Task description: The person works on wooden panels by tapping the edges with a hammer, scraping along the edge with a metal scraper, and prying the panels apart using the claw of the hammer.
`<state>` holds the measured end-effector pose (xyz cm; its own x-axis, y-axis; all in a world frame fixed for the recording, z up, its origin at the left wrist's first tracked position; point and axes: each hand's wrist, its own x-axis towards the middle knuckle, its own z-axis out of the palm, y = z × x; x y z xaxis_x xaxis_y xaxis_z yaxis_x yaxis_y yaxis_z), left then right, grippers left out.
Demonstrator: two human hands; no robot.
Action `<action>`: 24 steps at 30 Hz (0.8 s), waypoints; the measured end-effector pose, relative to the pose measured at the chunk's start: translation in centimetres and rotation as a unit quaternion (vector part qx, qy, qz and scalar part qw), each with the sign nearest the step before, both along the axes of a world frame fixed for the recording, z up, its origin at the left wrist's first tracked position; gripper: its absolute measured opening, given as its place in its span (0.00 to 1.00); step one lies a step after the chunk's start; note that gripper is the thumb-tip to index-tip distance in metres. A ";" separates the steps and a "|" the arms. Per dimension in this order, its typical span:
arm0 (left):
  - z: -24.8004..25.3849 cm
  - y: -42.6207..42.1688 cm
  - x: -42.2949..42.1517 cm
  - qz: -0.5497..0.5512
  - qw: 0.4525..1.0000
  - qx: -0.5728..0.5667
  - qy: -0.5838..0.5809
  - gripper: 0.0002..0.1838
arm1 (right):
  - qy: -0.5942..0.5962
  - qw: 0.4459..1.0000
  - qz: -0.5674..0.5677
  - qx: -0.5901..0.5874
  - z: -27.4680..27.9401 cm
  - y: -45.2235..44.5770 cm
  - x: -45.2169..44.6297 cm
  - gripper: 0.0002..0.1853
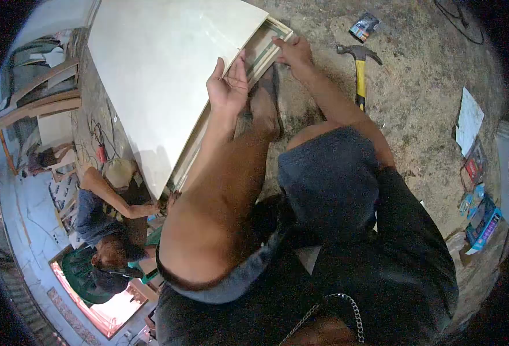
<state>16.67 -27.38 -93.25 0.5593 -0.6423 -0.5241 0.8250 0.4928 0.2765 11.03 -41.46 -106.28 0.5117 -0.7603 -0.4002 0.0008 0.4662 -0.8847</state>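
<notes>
A large pale wooden panel with a flat top sheet lies at the upper left. Along its near side runs an open-edged wooden frame of thin strips, with a gap inside. My left hand grips the sheet's edge, thumb on top and fingers partly hidden at the gap. At the panel's far corner, my right hand is closed on the end of the frame, thumb on its upper side. A claw hammer with a yellow and black handle rests on the floor to the right of that hand.
Another person crouches at the panel's lower corner, hands at its edge. A small dark packet lies beyond the hammer. A pale sheet and a blue box are at the right. Curved wooden pieces stand at the left.
</notes>
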 end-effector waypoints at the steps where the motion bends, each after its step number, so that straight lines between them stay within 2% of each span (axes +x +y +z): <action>1: 0.1 0.0 -0.2 0.006 1.000 0.014 -0.002 0.21 | 0.024 1.000 -0.002 -0.002 0.4 -0.1 0.2 0.25; 2: 0.0 -0.3 -0.3 0.011 1.000 0.026 -0.005 0.21 | 0.017 0.999 0.038 0.033 0.4 -0.3 -0.4 0.25; 5: -0.7 -0.3 -0.4 0.022 0.998 0.050 -0.013 0.21 | 0.037 0.998 0.026 0.052 1.8 0.0 -1.2 0.24; 6: -0.8 0.1 -0.6 0.023 0.998 0.059 -0.008 0.21 | -0.001 1.000 0.005 0.015 1.4 0.3 -0.9 0.24; 8: -0.8 0.1 -0.2 0.000 1.000 0.017 0.014 0.22 | 0.003 1.000 0.006 0.023 1.2 0.0 -0.9 0.23; 12: -1.1 0.3 0.3 -0.022 1.000 0.011 0.008 0.22 | 0.010 0.999 0.022 0.025 1.1 0.0 -1.0 0.23; 19: -2.0 -0.1 0.2 0.004 0.999 0.037 0.014 0.21 | 0.029 0.998 -0.017 0.048 -3.2 0.1 0.4 0.23; 21: -2.4 -0.1 0.1 0.007 0.999 0.039 0.027 0.19 | 0.081 0.996 0.044 0.013 -3.2 -0.2 -0.2 0.34; 22: -2.4 0.0 0.0 0.017 0.998 0.054 0.032 0.19 | 0.082 0.996 0.043 0.014 -3.4 0.1 -0.3 0.34; 24: -2.6 -0.7 0.3 0.019 0.997 0.060 0.034 0.19 | 0.140 0.973 0.028 -0.182 -4.3 0.1 0.0 0.40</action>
